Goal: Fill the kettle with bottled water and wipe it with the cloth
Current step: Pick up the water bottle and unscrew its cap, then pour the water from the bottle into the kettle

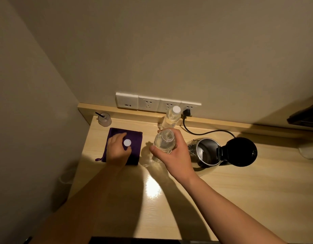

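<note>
Down on the pale wood-grain bench [222, 199], the right hand [173, 155] is wrapped around an open clear plastic bottle [163, 142], fingers clamped on its shoulder, the mouth uncapped and pointing up at the camera. Just right of it stands the kettle [204, 152], shiny steel body, its round black lid [240, 151] flipped fully back to the right, so the dark inside is open; how much water is in there is hard to make out. Over on the left, the left hand [117, 150] rests on a folded purple cloth [134, 138], soft and square, and pinches a small white cap [127, 142] between thumb and fingertips. A second bottle [171, 118], capped in white, stands at the far edge behind the open one, partly hidden by it. Behind that, a white row of wall sockets [148, 103] runs along the raised wooden ledge, with a black plug [187, 112] in the rightmost one and its cable [205, 132] curving across the bench toward the kettle. Far left, a small clear cup [104, 119] with a black straw sits in the corner. A dark object at the right edge is cut off and cannot be told. Glare shines on the bench between the forearms.
</note>
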A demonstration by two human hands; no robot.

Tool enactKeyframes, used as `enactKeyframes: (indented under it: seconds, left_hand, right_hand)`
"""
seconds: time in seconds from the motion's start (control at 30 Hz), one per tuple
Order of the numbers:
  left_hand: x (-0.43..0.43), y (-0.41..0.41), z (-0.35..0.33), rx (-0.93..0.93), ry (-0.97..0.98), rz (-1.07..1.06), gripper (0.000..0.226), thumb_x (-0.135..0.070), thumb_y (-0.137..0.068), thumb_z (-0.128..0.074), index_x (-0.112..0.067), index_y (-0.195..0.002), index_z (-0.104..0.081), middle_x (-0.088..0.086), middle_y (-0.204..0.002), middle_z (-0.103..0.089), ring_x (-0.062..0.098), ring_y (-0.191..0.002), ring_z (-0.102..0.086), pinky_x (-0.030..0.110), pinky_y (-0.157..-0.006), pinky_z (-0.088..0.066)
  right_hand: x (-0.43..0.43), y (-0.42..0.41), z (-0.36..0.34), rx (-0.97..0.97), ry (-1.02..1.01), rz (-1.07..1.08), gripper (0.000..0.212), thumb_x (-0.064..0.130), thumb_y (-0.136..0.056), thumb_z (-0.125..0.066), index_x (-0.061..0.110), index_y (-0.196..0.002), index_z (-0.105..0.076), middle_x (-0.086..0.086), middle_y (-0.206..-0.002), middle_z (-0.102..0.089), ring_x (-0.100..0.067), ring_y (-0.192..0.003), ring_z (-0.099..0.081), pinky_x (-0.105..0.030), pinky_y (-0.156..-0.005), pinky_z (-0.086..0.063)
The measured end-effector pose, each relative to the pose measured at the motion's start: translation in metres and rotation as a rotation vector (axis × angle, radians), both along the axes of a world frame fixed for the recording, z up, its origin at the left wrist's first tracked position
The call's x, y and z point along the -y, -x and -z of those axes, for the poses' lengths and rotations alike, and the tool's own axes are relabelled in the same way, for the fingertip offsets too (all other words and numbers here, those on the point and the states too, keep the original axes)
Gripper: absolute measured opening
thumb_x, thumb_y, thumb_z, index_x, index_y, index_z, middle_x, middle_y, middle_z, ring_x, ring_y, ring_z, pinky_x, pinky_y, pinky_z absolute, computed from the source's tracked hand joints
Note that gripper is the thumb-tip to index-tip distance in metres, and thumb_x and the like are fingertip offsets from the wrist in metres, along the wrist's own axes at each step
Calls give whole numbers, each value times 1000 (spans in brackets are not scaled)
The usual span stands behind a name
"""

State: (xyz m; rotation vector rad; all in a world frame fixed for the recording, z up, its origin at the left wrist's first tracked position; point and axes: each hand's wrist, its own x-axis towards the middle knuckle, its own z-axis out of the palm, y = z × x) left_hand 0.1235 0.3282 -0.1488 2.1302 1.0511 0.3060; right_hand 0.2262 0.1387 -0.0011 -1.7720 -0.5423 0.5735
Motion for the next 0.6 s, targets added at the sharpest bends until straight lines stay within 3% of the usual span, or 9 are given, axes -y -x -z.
enactKeyframes:
  seconds: [0.1, 0.2, 0.27, 0.37, 0.5, 0.6]
  left_hand:
    - [15, 1, -43, 65, 138, 102, 89, -12, -73, -79, -18, -152, -40, 6, -156, -40, 26, -142, -39, 47, -116, -40]
    - [45, 11, -83, 205, 397, 458, 104, -14, -69, -80, -26, -157, -27, 1, -162, -29, 19, -150, -32, 42, -122, -36]
    - [69, 11, -98, 271, 506, 543, 106, -14, -71, -87, -25, -157, -26, 2, -158, -39, 16, -145, -42, 35, -116, -44]
    - [102, -2, -103, 377, 539, 430, 102, -21, -71, -94, -19, -152, -33, -3, -142, -57, 10, -131, -59, 23, -103, -53]
    - [121, -11, -91, 429, 591, 255, 80, -31, -75, -88, -26, -143, -48, -8, -127, -68, 12, -119, -68, 43, -93, -62]
    - [131, -13, -87, 481, 720, 220, 76, -35, -81, -87, -24, -145, -48, 3, -128, -68, 27, -122, -68, 58, -96, -58]
  right_hand:
    - [2, 2, -7, -10, -5, 4, 52, 17, -81, -92, 21, -122, -59, 11, -108, -69, -8, -101, -69, -20, -87, -56]
    - [6, 4, -13, -23, -2, -5, 55, 17, -80, -93, 23, -124, -59, 12, -111, -69, -6, -106, -69, -23, -90, -57]
    - [11, 6, -16, -32, -11, 6, 58, 13, -78, -93, 24, -124, -60, 16, -113, -70, -3, -108, -69, -19, -90, -56]
    - [15, 12, -18, -64, -11, 30, 61, 22, -71, -94, 34, -122, -62, 17, -117, -72, -3, -112, -70, -22, -93, -57]
    - [24, 15, -20, -85, -17, 86, 59, 37, -63, -90, 41, -116, -63, 18, -115, -73, -7, -107, -73, -24, -90, -57]
    - [36, 14, -18, -98, -17, 98, 62, 38, -63, -90, 42, -119, -64, 11, -115, -74, -11, -108, -73, -35, -94, -60]
